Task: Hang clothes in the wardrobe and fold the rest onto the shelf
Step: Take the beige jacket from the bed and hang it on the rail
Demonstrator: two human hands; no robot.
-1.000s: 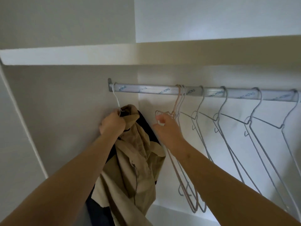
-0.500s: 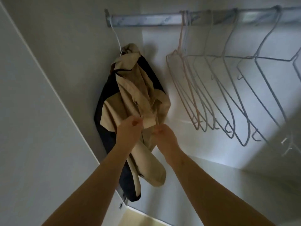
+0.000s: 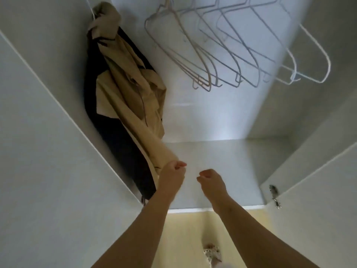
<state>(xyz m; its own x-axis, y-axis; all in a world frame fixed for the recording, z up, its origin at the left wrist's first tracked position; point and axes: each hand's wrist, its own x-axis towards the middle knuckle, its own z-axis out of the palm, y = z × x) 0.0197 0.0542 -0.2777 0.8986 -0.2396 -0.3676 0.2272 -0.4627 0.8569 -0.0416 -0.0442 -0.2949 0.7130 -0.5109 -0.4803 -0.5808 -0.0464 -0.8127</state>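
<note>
A beige and navy jacket hangs from a white wire hanger at the left end of the wardrobe, against its side wall. Its beige sleeve trails down to my left hand, whose curled fingers grip the sleeve's end. My right hand hovers a short way to the right over the wardrobe's bottom shelf, fingers curled and holding nothing. The rail is out of view above.
Several bare wire hangers hang to the right of the jacket, with a white one farthest right. An open door stands at left; another with a metal hinge stands at right. A patterned item lies on the yellow floor.
My view has tilted down from the rail to the wardrobe bottom. Both hands slid down the jacket from the hanger; my right hand has let go, my left holds the sleeve end.
</note>
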